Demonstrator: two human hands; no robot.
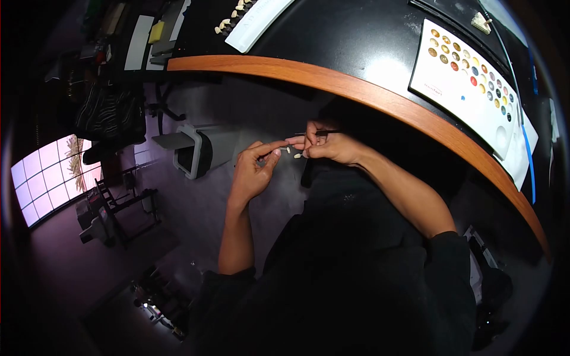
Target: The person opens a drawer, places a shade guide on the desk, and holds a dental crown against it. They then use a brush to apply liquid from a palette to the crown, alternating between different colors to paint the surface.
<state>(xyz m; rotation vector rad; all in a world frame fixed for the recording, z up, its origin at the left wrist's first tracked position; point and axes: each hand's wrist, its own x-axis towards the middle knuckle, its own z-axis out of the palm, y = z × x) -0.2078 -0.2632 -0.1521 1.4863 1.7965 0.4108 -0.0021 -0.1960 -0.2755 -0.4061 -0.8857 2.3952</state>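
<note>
In the middle of the head view, my left hand (252, 169) has its thumb and index finger brought together in a pinch. Right beyond those fingertips shows a small cream tooth-shaped piece (289, 150). A second cream tooth-shaped piece (298, 156) shows close to the tip of my right thumb. My right hand (333, 147) is closed around a slim dark stick (328, 133), like a brush handle. Its fingers reach over to the index finger of my left hand. I cannot tell what joins the two cream pieces to my left fingers.
A black desk with a curved wooden edge (332, 77) arcs ahead. On it lie a white palette (463, 98) with coloured round wells, a white strip (255, 26), tooth-shaped pieces (237, 15) and a blue cable (527, 154). A grey bin (193, 151) stands on the floor, left.
</note>
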